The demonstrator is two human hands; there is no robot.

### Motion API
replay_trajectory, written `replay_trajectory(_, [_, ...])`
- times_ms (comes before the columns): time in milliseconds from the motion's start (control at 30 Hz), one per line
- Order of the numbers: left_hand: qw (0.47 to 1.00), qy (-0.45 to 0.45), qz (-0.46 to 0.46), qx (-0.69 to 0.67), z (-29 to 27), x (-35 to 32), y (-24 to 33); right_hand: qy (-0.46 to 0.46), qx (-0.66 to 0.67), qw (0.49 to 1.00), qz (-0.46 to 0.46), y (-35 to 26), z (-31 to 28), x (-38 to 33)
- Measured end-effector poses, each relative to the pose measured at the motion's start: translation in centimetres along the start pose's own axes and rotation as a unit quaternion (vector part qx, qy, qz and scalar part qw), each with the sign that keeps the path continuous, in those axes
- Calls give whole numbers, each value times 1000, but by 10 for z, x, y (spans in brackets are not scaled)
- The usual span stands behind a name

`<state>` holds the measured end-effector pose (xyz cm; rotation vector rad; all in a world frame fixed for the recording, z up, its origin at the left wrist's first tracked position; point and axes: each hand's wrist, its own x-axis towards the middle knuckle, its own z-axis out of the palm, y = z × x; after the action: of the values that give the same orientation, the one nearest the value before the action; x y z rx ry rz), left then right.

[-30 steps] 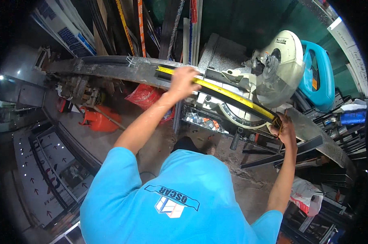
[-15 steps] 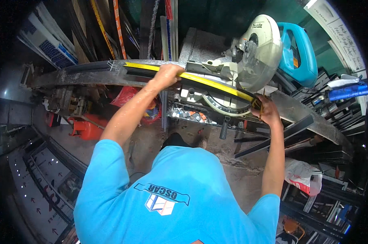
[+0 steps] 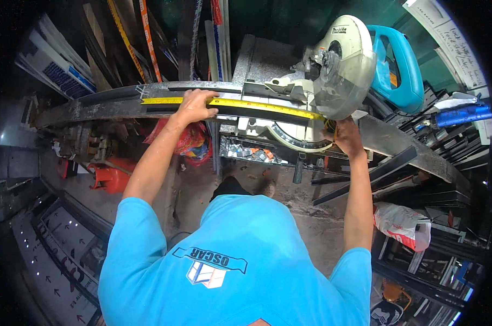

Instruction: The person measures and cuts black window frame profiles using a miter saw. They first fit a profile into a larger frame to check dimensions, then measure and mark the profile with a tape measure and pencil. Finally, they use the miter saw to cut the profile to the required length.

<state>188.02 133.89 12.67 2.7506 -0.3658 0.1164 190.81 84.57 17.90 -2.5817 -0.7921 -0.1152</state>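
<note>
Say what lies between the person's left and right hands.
The head view shows a yellow tape blade between the left hand and right hand, a dark bar alongside.

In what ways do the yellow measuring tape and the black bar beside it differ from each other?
The yellow measuring tape is bright, with dark marks; the black bar shows no clear marks. The tape runs on the far side; the bar shows on the near side. Both are long, narrow and run roughly left to right.

We have a long grey bench (image 3: 388, 139) carrying a white-and-teal mitre saw (image 3: 346, 60) and a black strip (image 3: 251, 113).
</note>
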Motion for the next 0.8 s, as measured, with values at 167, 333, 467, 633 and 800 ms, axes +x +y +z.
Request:
replay_trajectory(167, [997, 35, -1, -63, 32, 22, 44, -30, -17, 998, 50, 4, 9, 2])
replay_trajectory(333, [992, 45, -55, -104, 41, 31, 48, -66, -42, 994, 72, 19, -1, -8])
replay_trajectory(467, [990, 22, -88, -108, 38, 33, 49, -62, 98, 964, 237, 62, -30, -48])
replay_trajectory(633, [990, 33, -89, -103, 35, 31, 52, 43, -146, 967, 203, 110, -96, -120])
replay_trajectory(800, [991, 33, -88, -98, 34, 28, 49, 182, -64, 922, 336, 123, -77, -156])
